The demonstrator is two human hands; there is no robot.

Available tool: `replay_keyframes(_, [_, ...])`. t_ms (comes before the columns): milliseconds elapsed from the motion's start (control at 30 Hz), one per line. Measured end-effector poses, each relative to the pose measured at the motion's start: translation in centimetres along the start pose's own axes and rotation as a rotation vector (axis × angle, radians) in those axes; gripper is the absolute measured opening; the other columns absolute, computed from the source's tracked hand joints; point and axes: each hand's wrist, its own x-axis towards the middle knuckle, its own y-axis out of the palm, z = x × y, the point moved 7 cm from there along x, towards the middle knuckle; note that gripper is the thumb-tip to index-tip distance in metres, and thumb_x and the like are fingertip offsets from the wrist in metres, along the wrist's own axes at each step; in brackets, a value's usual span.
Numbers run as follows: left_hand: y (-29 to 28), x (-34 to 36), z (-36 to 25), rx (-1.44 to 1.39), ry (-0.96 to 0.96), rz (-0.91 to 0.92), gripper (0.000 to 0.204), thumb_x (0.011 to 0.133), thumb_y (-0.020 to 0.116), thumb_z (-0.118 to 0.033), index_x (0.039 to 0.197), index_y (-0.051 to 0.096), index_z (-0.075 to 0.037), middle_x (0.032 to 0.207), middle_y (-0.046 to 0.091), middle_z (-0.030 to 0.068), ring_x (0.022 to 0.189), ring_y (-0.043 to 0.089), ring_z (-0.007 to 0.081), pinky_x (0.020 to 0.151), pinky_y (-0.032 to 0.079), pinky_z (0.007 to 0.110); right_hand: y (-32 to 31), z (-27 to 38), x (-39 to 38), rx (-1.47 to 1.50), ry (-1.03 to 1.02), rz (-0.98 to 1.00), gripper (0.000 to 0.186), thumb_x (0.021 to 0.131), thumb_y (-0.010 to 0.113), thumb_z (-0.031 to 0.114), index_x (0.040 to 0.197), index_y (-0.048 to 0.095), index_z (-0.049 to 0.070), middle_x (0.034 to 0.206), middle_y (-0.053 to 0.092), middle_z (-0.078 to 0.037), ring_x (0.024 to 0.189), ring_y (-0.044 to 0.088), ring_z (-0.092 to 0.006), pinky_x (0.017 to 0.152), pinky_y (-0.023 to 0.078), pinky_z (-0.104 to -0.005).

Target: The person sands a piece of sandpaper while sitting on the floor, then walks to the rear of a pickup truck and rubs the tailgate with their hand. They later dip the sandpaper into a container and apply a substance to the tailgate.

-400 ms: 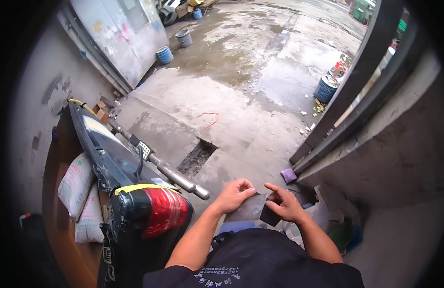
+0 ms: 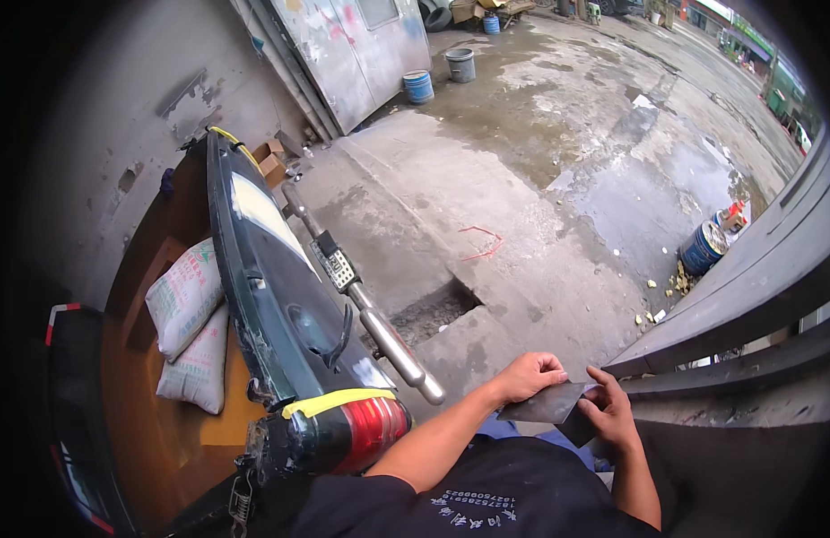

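A dark grey sheet of what looks like sandpaper (image 2: pixel 542 405) is stretched between my two hands, low in front of my body. My left hand (image 2: pixel 530 377) pinches its upper edge with thumb and curled fingers. At the other end, the thumb of my right hand (image 2: pixel 610 411) presses against the sheet, its index finger raised. A darker part of the sheet hangs down beneath the right thumb, as if folded or bent. To the left of my forearm is a truck body's rear corner, with a red tail light (image 2: pixel 376 434) and yellow masking tape (image 2: pixel 338 403) above it.
A dark green side panel (image 2: pixel 285 296) carries a pale filler patch (image 2: pixel 264 208). Behind it, white sacks (image 2: pixel 185 300) lie in the truck bed. A metal bumper tube (image 2: pixel 392 345) sticks out beside a floor pit (image 2: pixel 437 314). Blue buckets (image 2: pixel 418 87) stand farther off.
My view has swung left, so the truck and hands sit farther right in the picture. Both hands keep the sheet, with the right fingers slightly shifted on it.
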Motion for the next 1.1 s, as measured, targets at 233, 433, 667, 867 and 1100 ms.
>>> replay_keyframes(233, [-4.4, 2.8, -2.8, 0.16, 0.005, -0.004, 0.019, 0.088, 0.071, -0.021, 0.09, 0.067, -0.002, 0.078, 0.064, -0.0002, 0.072, 0.055, 0.0063, 0.065, 0.046, 0.026, 0.8, 1.9, 8.5, -0.055, 0.032, 0.262, 0.065, 0.081, 0.064, -0.004, 0.141, 0.043, 0.004, 0.082, 0.059, -0.001, 0.075, 0.055, -0.0067, 0.068, 0.046, -0.0223])
replay_keyframes(433, [-8.9, 5.2, -2.7, -0.025, 0.021, -0.137, 0.018, 0.093, 0.065, -0.021, 0.093, 0.066, -0.002, 0.082, 0.062, -0.0038, 0.075, 0.052, 0.0045, 0.069, 0.044, 0.022, 0.6, 3.0, 16.4, -0.009, 0.129, 0.445, 0.061, 0.083, 0.066, -0.003, 0.14, 0.044, 0.004, 0.081, 0.058, 0.001, 0.074, 0.054, -0.0065, 0.066, 0.045, -0.0224])
replay_keyframes(667, [-12.6, 9.7, -4.2, -0.216, 0.071, -0.421, 0.015, 0.097, 0.06, -0.019, 0.095, 0.061, -0.004, 0.081, 0.058, -0.0054, 0.076, 0.049, 0.003, 0.07, 0.043, 0.021, -1.7, 3.6, 26.5, 0.01, 0.102, 0.647, 0.06, 0.083, 0.067, -0.002, 0.139, 0.045, 0.004, 0.08, 0.058, 0.002, 0.072, 0.054, -0.0058, 0.064, 0.045, -0.0221])
replay_keyframes(867, [-13.2, 12.6, -6.9, -0.239, 0.049, -0.604, 0.015, 0.098, 0.058, -0.018, 0.094, 0.06, -0.004, 0.079, 0.055, -0.0064, 0.072, 0.047, 0.0027, 0.065, 0.042, 0.02, -3.6, 4.4, 32.8, 0.041, 0.09, 0.736, 0.059, 0.085, 0.066, -0.001, 0.139, 0.044, 0.003, 0.079, 0.057, 0.002, 0.07, 0.053, -0.0056, 0.062, 0.044, -0.0222])
replay_keyframes(1100, [-14.1, 13.2, -6.1, -0.244, 0.029, -0.706, 0.015, 0.098, 0.057, -0.017, 0.092, 0.059, -0.004, 0.078, 0.055, -0.006, 0.071, 0.046, 0.0027, 0.063, 0.041, 0.019, -3.9, 4.7, 38.6, 0.168, 0.089, 0.659, 0.062, 0.085, 0.065, -0.001, 0.141, 0.039, 0.0, 0.079, 0.058, 0.001, 0.07, 0.054, -0.0064, 0.063, 0.044, -0.0215])
